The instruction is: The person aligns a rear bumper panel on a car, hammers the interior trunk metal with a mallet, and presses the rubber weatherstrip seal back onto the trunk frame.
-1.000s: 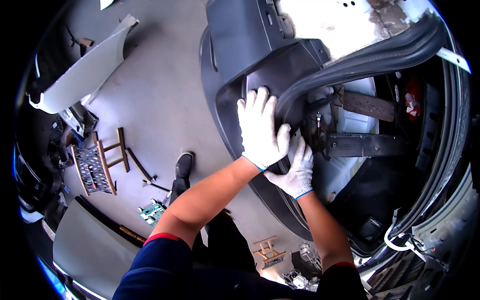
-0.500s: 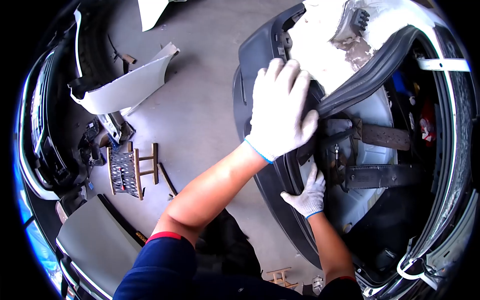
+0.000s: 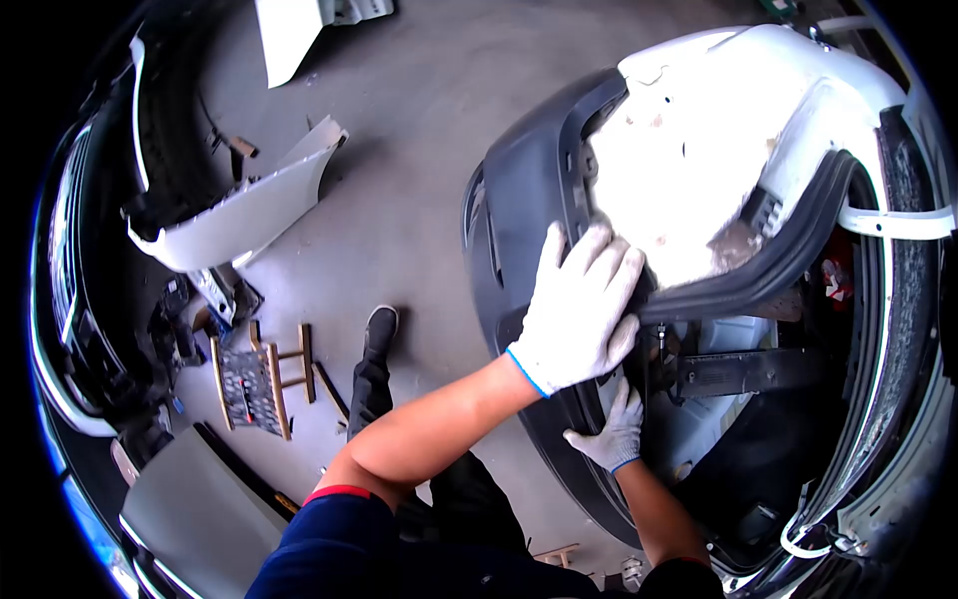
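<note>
My left hand (image 3: 577, 311), in a white knit glove, lies over the inner edge of a dark grey bumper (image 3: 529, 200), fingers spread and pointing up the view. Lower and to the right, my right hand (image 3: 613, 429), gloved too, rests on the bumper's inner side with its thumb held apart from the fingers. The bumper sits along the end of a white car body (image 3: 699, 150). A black rubber seal (image 3: 748, 290) curves round the body opening, right of my left hand. What lies beneath my palms is hidden.
A loose white fender (image 3: 244, 210) lies on the floor at the left, above a wooden stool (image 3: 254, 384) with a woven seat. A grey panel (image 3: 200, 499) is at the lower left. Inside the car opening runs a dark bar (image 3: 748, 371). My shoe (image 3: 381, 324) stands on the floor.
My left hand has lifted from the bumper's lower recess and moved to its inner edge by the white body. The view has shifted, showing more of the car body. My right hand stays on the bumper's inner side.
</note>
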Available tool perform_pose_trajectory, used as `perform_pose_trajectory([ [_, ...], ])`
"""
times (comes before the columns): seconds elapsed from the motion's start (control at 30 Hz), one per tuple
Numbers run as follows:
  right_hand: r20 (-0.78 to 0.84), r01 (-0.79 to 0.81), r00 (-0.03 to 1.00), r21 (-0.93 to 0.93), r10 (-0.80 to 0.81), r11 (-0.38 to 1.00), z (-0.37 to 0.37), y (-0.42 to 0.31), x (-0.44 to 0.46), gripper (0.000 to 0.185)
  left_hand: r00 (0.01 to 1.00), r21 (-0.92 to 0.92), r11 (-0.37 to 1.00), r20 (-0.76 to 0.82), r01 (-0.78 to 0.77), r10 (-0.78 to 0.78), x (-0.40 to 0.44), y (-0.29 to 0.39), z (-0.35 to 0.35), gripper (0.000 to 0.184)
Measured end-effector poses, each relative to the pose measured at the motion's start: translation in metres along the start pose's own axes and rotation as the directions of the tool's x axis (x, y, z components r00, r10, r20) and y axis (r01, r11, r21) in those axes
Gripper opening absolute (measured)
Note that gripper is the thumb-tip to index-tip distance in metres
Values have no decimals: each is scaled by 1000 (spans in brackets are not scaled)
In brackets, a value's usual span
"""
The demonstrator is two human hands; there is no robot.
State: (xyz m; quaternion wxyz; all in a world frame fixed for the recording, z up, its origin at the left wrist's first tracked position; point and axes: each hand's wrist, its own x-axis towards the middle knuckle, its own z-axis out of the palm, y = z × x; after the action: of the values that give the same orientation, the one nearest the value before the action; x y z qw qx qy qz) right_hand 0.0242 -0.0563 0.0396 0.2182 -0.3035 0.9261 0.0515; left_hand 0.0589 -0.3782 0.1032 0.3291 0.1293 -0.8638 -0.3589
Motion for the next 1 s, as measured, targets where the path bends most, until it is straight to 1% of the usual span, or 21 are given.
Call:
perform_pose_trajectory([
  [0.03,24,-8,1000,-9,8,1000,0,-1,0,147,999,-9,1000,29,-13,13,2,-4,-4,83],
  [0.1,-3,-18,1000,22,18,1000,4,2,2,147,994,-26,998,85,-60,62,10,-16,-13,81],
  [0.2,64,-36,997,-6,36,999,5,5,2,152,975,-110,984,157,-142,158,26,-44,-27,79],
  [0.23,59,-57,997,8,56,998,7,6,3,152,959,-133,971,181,-197,220,31,-53,-29,76],
  [0.27,74,-51,996,-37,53,998,10,9,2,152,938,-159,955,203,-250,279,36,-60,-30,74],
  [0.3,94,-46,994,-83,54,995,6,5,2,153,931,-176,950,218,-258,293,42,-68,-30,74],
  [0.33,91,-47,995,-39,51,998,2,4,2,150,921,-164,940,208,-299,329,45,-73,-28,69],
  [0.37,107,-78,991,-39,82,996,0,2,2,145,910,-152,928,198,-339,365,49,-79,-26,64],
  [0.43,220,-142,964,-46,149,989,-2,1,4,156,911,-164,920,162,-355,380,51,-83,-18,59],
  [0.47,218,-106,970,-2,104,994,-5,3,3,155,912,-160,921,156,-356,380,50,-83,-15,59],
  [0.5,193,-47,979,-73,61,996,-6,3,2,151,913,-158,922,153,-354,377,49,-83,-14,58],
  [0.57,246,-24,969,-19,28,1000,-19,-3,8,148,917,-184,923,154,-339,367,51,-82,-13,58],
  [0.6,231,-4,973,-77,22,997,-17,-3,5,144,923,-179,922,113,-344,367,50,-81,-11,57],
  [0.63,282,-18,958,-114,49,993,-19,-3,8,133,927,-176,920,72,-350,367,49,-80,-7,57],
  [0.67,234,29,972,-137,4,990,-5,8,2,136,934,-184,921,38,-343,356,48,-79,-5,55],
  [0.7,289,-80,953,-62,94,995,-10,5,5,140,938,-157,928,27,-337,346,47,-76,-2,52],
  [0.73,243,-85,965,-50,95,995,-6,6,4,143,955,-154,947,43,-283,293,44,-75,3,51],
  [0.8,173,-107,979,-31,111,994,-5,1,3,145,956,-145,951,69,-274,286,40,-75,5,50],
  [0.87,143,-126,981,-36,130,991,-11,-7,3,148,936,-109,940,109,-323,335,39,-78,-1,50],
  [0.9,135,-126,982,-46,131,991,-11,-7,4,151,935,-101,932,24,-349,353,40,-76,0,51],
  [1.0,126,-125,984,-41,129,991,-13,-10,3,150,916,-72,913,-25,-401,400,38,-80,6,49],
])
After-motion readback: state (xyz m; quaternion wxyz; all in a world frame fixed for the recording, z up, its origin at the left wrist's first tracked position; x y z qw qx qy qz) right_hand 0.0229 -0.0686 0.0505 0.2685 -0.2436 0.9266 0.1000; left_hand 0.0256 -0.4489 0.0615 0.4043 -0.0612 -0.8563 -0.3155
